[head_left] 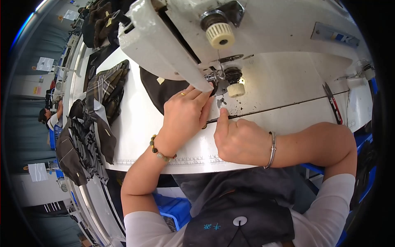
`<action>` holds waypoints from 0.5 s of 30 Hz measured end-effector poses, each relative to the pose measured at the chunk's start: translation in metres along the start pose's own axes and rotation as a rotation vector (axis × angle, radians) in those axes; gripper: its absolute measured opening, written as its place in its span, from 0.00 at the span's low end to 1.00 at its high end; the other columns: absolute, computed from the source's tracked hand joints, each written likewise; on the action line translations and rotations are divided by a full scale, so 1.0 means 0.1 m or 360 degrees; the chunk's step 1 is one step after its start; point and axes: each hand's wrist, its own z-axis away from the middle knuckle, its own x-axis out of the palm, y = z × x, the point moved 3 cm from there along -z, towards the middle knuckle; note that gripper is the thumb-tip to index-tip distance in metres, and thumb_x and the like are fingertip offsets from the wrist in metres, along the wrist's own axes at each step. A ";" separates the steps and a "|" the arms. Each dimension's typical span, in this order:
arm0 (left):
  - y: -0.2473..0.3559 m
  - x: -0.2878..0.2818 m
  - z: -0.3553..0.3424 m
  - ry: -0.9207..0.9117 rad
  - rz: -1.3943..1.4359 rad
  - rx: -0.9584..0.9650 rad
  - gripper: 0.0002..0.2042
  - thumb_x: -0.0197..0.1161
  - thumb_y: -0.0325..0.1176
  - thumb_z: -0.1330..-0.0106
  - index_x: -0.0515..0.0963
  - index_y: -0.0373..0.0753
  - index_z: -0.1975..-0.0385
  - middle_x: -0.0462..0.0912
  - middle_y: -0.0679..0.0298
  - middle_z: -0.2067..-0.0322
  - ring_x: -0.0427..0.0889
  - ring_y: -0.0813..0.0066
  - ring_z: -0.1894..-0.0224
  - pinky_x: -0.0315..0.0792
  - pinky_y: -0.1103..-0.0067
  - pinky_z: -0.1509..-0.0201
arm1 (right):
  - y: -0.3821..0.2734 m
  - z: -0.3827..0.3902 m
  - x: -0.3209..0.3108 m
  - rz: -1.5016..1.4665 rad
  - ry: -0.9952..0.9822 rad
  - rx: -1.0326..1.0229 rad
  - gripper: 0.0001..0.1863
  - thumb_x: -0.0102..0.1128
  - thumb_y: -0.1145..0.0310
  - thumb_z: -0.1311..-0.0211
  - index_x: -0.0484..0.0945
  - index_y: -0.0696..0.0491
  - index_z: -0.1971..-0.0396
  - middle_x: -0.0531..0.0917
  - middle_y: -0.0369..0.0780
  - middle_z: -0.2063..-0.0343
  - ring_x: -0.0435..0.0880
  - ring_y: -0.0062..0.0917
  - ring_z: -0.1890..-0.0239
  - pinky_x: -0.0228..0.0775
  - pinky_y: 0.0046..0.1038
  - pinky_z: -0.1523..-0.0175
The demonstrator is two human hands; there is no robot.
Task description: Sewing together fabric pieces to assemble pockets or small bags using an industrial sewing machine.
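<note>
My left hand (187, 111) is at the white sewing machine (158, 39), its fingers closed together on a dark brown piece of cloth (153, 88). The fingertips reach beside the presser foot (214, 77) and are partly hidden by the machine's head. On the right, my right hand (242, 140) rests on the white machine table (193, 144). Its index finger is stretched out towards the needle area and the other fingers are curled under. Nothing shows in this hand. Small dark scraps or worn marks lie just ahead of that fingertip.
Red-and-black thread snips (334, 103) lie at the right. Plaid cloth (110, 84) and dark garment pieces (84, 142) are heaped along the left edge. A printed ruler strip (185, 161) runs near the front edge. Below stands a blue bin (175, 210). Another person (52, 118) sits far left.
</note>
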 end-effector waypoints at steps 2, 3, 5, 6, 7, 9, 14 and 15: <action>0.02 0.01 0.03 -0.0006 -0.0026 -0.0017 0.08 0.65 0.28 0.40 0.84 0.36 0.63 0.85 0.55 0.56 0.84 0.56 0.51 0.80 0.72 0.54 | 0.00 0.00 -0.01 0.0016 0.0004 -0.0006 0.14 0.58 0.70 0.58 0.78 0.71 0.78 0.80 0.70 0.66 0.75 0.22 0.87 0.66 0.22 0.83; 0.03 0.02 0.04 -0.0014 -0.0046 -0.0029 0.08 0.65 0.30 0.40 0.84 0.36 0.62 0.85 0.55 0.55 0.85 0.56 0.51 0.80 0.72 0.54 | 0.00 0.00 -0.02 0.0024 -0.0015 -0.0009 0.15 0.58 0.71 0.58 0.79 0.71 0.77 0.80 0.70 0.66 0.75 0.22 0.87 0.66 0.22 0.83; 0.07 -0.01 0.04 -0.0026 -0.0069 -0.0017 0.09 0.65 0.31 0.40 0.83 0.36 0.62 0.85 0.55 0.56 0.85 0.56 0.51 0.80 0.73 0.55 | -0.01 0.01 -0.02 0.0031 -0.0035 -0.0013 0.15 0.58 0.71 0.58 0.79 0.71 0.76 0.80 0.70 0.65 0.75 0.22 0.87 0.65 0.22 0.83; 0.09 -0.02 0.05 -0.0039 -0.0095 -0.0004 0.10 0.66 0.32 0.40 0.83 0.36 0.61 0.86 0.55 0.56 0.85 0.56 0.52 0.80 0.73 0.55 | -0.02 0.01 -0.04 0.0010 -0.0033 0.0025 0.16 0.59 0.71 0.58 0.80 0.71 0.75 0.80 0.70 0.65 0.74 0.22 0.87 0.65 0.22 0.83; 0.09 -0.02 0.07 -0.0039 -0.0097 -0.0006 0.10 0.66 0.32 0.40 0.83 0.36 0.61 0.86 0.55 0.56 0.85 0.56 0.52 0.80 0.73 0.55 | -0.05 0.02 -0.05 -0.0013 -0.0032 0.0062 0.17 0.59 0.71 0.58 0.81 0.72 0.73 0.80 0.70 0.65 0.74 0.21 0.87 0.64 0.21 0.83; 0.11 -0.02 0.09 -0.0007 -0.0165 0.0048 0.15 0.65 0.36 0.38 0.82 0.34 0.55 0.86 0.58 0.63 0.86 0.57 0.54 0.80 0.74 0.57 | -0.13 0.05 -0.07 0.0023 -0.0034 0.0046 0.17 0.59 0.70 0.58 0.81 0.72 0.72 0.80 0.70 0.65 0.74 0.21 0.87 0.63 0.21 0.83; 0.22 -0.06 0.11 -0.0071 -0.0167 -0.0014 0.18 0.66 0.38 0.40 0.82 0.34 0.54 0.86 0.56 0.58 0.86 0.56 0.53 0.81 0.74 0.58 | -0.24 0.10 -0.13 0.0045 -0.0109 0.0000 0.19 0.59 0.68 0.58 0.82 0.72 0.71 0.81 0.69 0.66 0.73 0.21 0.87 0.62 0.20 0.82; 0.24 -0.06 0.11 -0.0061 -0.0160 -0.0035 0.18 0.68 0.39 0.41 0.82 0.35 0.55 0.86 0.55 0.58 0.86 0.56 0.53 0.81 0.73 0.60 | -0.24 0.10 -0.13 0.0032 -0.0120 -0.0007 0.20 0.58 0.68 0.59 0.82 0.71 0.71 0.81 0.69 0.66 0.73 0.21 0.87 0.62 0.20 0.82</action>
